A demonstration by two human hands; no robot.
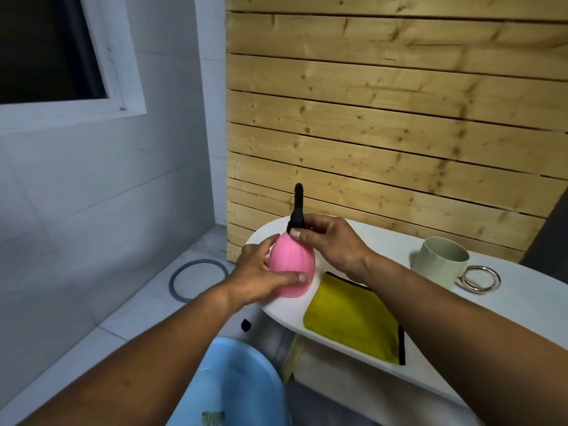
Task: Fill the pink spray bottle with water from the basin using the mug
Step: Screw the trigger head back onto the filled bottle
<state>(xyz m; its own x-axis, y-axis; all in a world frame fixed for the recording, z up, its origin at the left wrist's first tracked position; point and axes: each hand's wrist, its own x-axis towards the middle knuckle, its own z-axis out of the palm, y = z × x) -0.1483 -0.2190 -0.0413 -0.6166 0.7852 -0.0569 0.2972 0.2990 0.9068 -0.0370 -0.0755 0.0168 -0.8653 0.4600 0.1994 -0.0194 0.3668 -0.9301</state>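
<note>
In the head view, the pink spray bottle (292, 265) is seen standing upright at the left end of the white worktop (384, 244), in front of a wall of wooden slats (384, 103). The left hand (261, 272) is wrapped round the bottle's ribbed body, thumb across the front. The right hand (329, 241) is closed on the black spray head (297, 210) at the bottle's neck, whose nozzle points upward.

Just right of the bottle, a yellow cloth (350, 324) with a dark edge is laid flat on the worktop, under the right forearm. Further right, well apart from the bottle, the pale green mug (439, 261) is set upright, its metal ring handle (479, 278) turned toward the camera.

Below the worktop, the blue basin (236, 382) is partly hidden by the left forearm. A grey ring (196, 279) lies on the tiled floor near the left wall.
</note>
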